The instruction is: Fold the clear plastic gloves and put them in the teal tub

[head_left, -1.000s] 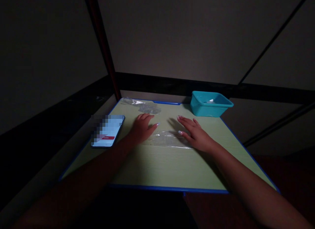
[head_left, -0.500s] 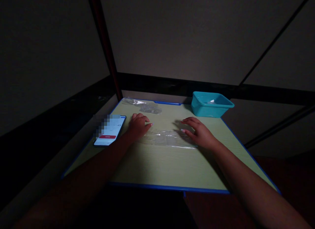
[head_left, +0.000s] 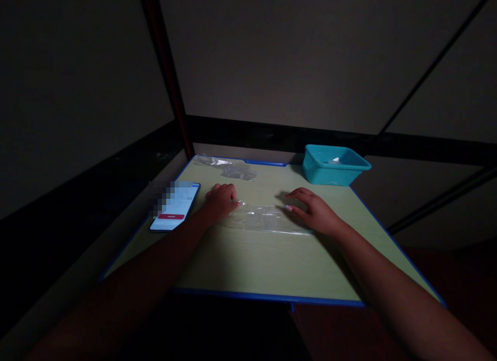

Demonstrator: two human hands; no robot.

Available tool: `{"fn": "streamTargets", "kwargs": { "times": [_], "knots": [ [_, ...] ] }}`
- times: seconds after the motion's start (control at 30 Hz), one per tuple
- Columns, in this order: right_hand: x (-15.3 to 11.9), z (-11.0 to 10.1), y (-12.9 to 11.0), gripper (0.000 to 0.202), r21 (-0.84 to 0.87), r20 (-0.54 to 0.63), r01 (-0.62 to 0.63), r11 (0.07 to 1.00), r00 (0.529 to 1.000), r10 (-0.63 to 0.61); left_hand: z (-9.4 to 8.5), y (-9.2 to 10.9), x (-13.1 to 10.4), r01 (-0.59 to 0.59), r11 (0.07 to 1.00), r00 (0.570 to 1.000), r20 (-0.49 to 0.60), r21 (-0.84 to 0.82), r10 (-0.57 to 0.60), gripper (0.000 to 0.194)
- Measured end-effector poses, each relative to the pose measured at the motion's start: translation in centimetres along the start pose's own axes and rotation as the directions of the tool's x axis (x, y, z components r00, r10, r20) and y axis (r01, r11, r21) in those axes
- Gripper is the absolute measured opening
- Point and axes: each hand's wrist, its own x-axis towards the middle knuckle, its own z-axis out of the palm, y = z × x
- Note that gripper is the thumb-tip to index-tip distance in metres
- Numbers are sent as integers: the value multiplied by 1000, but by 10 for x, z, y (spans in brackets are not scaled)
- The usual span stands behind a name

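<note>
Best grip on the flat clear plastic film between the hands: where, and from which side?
I'd pinch the short ends of the clear plastic film, left hand and right hand each coming down from its own side. It lies thin and flat on the table, longest left to right. The crinkled far-left corner probably offers the easiest start.

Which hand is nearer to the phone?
Left: the left hand is just right of the phone; the right hand is farther right, by the right end of the clear plastic.
</note>
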Motion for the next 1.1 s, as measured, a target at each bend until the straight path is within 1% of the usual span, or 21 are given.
{"fn": "streamTargets", "kwargs": {
  "times": [0.17, 0.27, 0.33, 0.4, 0.47, 0.5, 0.57, 0.63, 0.7, 0.77, 0.87, 1.03, 1.1],
  "knots": [
    [0, 0, -1, 27, 1, 26, 1, 1000, 1000, -1, 0, 0, 2, 58, 979, 998, 10, -197, -57, 15],
    [0, 0, -2, 27, 2, 46, 8, 1000, 999, -8, 2, -2, 4, 70, 958, 997, -14, -277, -77, 11],
    [0, 0, -2, 26, 4, 50, 16, 1000, 999, -17, 3, -2, 6, 54, 959, 995, -63, -277, -74, 13],
    [-1, 0, -3, 25, 1, 50, 31, 1000, 998, -31, 2, -2, 7, 17, 968, 988, -142, -250, -54, 15],
    [-1, 0, -4, 25, -8, 50, 53, 999, 997, -53, 1, 1, 6, -46, 976, 977, -211, -214, 0, 14],
    [-1, 0, -4, 25, -12, 51, 66, 998, 997, -65, -1, 3, 5, -90, 976, 973, -226, -196, 44, 11],
    [-1, 1, -3, 23, -15, 54, 85, 996, 995, -84, -4, 9, 2, -193, 966, 967, -202, -173, 157, 5],
    [-1, 2, -2, 21, -10, 46, 87, 996, 995, -87, -5, 15, -2, -289, 942, 955, -125, -169, 271, 5],
    [-1, 2, 0, 19, -7, 26, 71, 997, 997, -71, -5, 20, -7, -373, 910, 928, -47, -180, 370, 6],
    [-1, 2, 2, 19, -8, 11, 49, 999, 999, -49, -3, 22, -10, -426, 885, 902, -11, -186, 432, 5],
    [-1, 2, 4, 20, -11, 14, 22, 1000, 1000, -21, -1, 20, -11, -445, 878, 893, -17, -178, 450, 5],
    [-1, 5, 6, 19, -7, 7, 12, 1000, 1000, -12, -3, 16, -7, -390, 908, 921, -49, -152, 387, 4],
    [-1, 6, 6, 18, 0, 10, 30, 1000, 999, -30, -3, 15, -6, -389, 910, 921, -54, -145, 385, 4]
  ]
}}
